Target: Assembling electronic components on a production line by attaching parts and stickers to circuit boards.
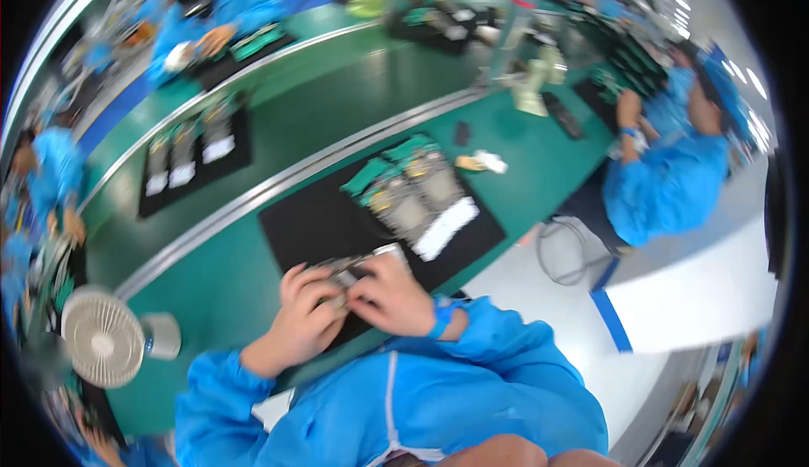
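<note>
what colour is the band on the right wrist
Bright blue; the wrist band shows best in the head view, just behind the right hand.

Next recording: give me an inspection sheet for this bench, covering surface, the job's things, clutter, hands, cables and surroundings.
Surface: green bench with a black mat on it.
Job's things: a small metal part, blurred, held between both hands over the mat.
Clutter: two green-and-grey assemblies on the mat; small items beyond; a white desk fan at the left.
Hands: left hand and right hand both gripping the part.
Cables: a looped cable hanging off the bench edge.
Surroundings: people in blue coats at neighbouring stations.
</note>
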`<control>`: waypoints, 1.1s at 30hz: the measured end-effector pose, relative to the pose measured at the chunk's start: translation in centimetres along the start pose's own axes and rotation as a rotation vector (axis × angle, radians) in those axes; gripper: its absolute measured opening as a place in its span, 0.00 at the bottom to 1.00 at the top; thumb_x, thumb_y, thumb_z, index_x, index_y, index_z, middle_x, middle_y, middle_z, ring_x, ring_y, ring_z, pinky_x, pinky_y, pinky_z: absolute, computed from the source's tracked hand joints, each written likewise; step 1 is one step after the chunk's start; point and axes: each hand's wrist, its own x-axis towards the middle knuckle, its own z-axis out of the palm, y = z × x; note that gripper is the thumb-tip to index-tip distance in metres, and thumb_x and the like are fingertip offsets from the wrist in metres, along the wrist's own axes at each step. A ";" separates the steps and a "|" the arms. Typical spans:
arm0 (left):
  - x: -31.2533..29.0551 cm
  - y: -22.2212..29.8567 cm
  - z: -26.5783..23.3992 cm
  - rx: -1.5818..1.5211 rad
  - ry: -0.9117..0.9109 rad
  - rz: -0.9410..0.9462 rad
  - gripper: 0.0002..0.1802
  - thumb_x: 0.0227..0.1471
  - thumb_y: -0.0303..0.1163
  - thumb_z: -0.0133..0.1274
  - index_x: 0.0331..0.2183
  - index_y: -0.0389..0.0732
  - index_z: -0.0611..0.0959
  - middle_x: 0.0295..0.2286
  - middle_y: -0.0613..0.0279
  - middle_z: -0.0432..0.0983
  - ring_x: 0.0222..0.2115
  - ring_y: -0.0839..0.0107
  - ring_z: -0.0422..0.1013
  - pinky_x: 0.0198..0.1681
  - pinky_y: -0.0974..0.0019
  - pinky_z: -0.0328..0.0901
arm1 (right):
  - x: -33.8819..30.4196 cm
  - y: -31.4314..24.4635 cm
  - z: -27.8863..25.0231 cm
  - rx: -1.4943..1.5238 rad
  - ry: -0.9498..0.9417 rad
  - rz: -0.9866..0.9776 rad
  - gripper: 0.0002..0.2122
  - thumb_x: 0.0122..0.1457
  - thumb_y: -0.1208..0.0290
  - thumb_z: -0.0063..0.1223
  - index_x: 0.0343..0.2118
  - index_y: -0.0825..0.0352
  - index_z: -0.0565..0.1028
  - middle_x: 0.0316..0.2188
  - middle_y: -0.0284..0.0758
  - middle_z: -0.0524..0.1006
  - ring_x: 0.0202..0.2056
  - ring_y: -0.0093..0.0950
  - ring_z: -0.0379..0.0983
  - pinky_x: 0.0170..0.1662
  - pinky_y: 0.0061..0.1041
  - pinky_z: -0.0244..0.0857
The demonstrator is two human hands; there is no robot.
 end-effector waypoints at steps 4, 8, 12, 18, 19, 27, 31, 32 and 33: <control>-0.3 1.1 -0.6 0.009 0.045 -0.039 0.18 0.34 0.22 0.66 0.28 0.47 0.76 0.37 0.61 0.71 0.46 0.51 0.67 0.54 0.38 0.57 | -0.1 -0.7 -0.4 0.097 -0.030 0.035 0.06 0.52 0.70 0.61 0.31 0.59 0.74 0.41 0.41 0.68 0.45 0.44 0.63 0.48 0.39 0.59; -0.3 1.2 -0.6 0.022 0.043 -0.044 0.17 0.34 0.21 0.67 0.27 0.47 0.76 0.37 0.61 0.71 0.46 0.50 0.67 0.55 0.37 0.56 | -0.4 -0.7 -0.4 0.105 -0.051 0.075 0.06 0.53 0.69 0.60 0.32 0.59 0.75 0.43 0.42 0.68 0.47 0.44 0.62 0.50 0.39 0.59; 0.3 1.2 -0.6 0.013 0.021 -0.051 0.17 0.34 0.22 0.66 0.26 0.47 0.76 0.38 0.59 0.71 0.46 0.49 0.66 0.55 0.36 0.56 | -0.3 -0.5 -0.5 0.082 -0.052 0.057 0.06 0.53 0.69 0.60 0.32 0.59 0.75 0.43 0.41 0.68 0.47 0.44 0.63 0.50 0.39 0.59; 0.3 0.6 -0.2 0.009 0.020 -0.034 0.15 0.34 0.22 0.66 0.25 0.45 0.76 0.38 0.59 0.71 0.48 0.51 0.66 0.55 0.37 0.56 | -0.4 -0.1 -0.4 0.072 -0.047 0.069 0.07 0.51 0.70 0.62 0.32 0.58 0.75 0.43 0.39 0.70 0.46 0.43 0.63 0.49 0.39 0.58; 0.2 0.6 -0.2 0.003 0.022 -0.031 0.15 0.34 0.23 0.66 0.25 0.45 0.76 0.38 0.59 0.70 0.48 0.51 0.66 0.55 0.37 0.56 | -0.4 -0.1 -0.3 0.066 -0.037 0.067 0.07 0.51 0.70 0.62 0.32 0.58 0.75 0.43 0.39 0.70 0.46 0.43 0.63 0.49 0.39 0.59; -0.3 0.1 0.2 -0.009 0.021 -0.019 0.14 0.35 0.23 0.66 0.25 0.44 0.76 0.39 0.61 0.71 0.48 0.52 0.66 0.54 0.37 0.57 | -0.6 0.2 0.2 0.032 -0.017 0.042 0.07 0.50 0.70 0.63 0.32 0.58 0.76 0.42 0.38 0.70 0.45 0.42 0.64 0.48 0.37 0.59; -0.6 -0.2 0.4 -0.003 0.029 -0.013 0.14 0.36 0.24 0.66 0.25 0.45 0.77 0.39 0.61 0.71 0.48 0.52 0.66 0.54 0.38 0.57 | -0.6 0.3 0.2 0.032 -0.016 0.038 0.07 0.50 0.70 0.63 0.32 0.58 0.76 0.42 0.38 0.70 0.44 0.41 0.65 0.47 0.37 0.60; -0.6 -0.2 0.4 -0.008 0.029 -0.011 0.14 0.36 0.24 0.66 0.25 0.45 0.77 0.39 0.61 0.71 0.48 0.52 0.66 0.54 0.38 0.57 | -0.6 0.3 0.2 0.033 -0.015 0.039 0.07 0.50 0.71 0.63 0.32 0.58 0.76 0.42 0.38 0.70 0.44 0.41 0.65 0.47 0.37 0.60; -0.6 -0.2 0.4 -0.013 0.029 -0.010 0.14 0.36 0.24 0.66 0.26 0.45 0.77 0.39 0.61 0.71 0.48 0.52 0.66 0.54 0.38 0.57 | -0.6 0.3 0.2 0.035 -0.019 0.036 0.07 0.50 0.71 0.63 0.32 0.58 0.76 0.42 0.38 0.70 0.44 0.41 0.65 0.47 0.37 0.60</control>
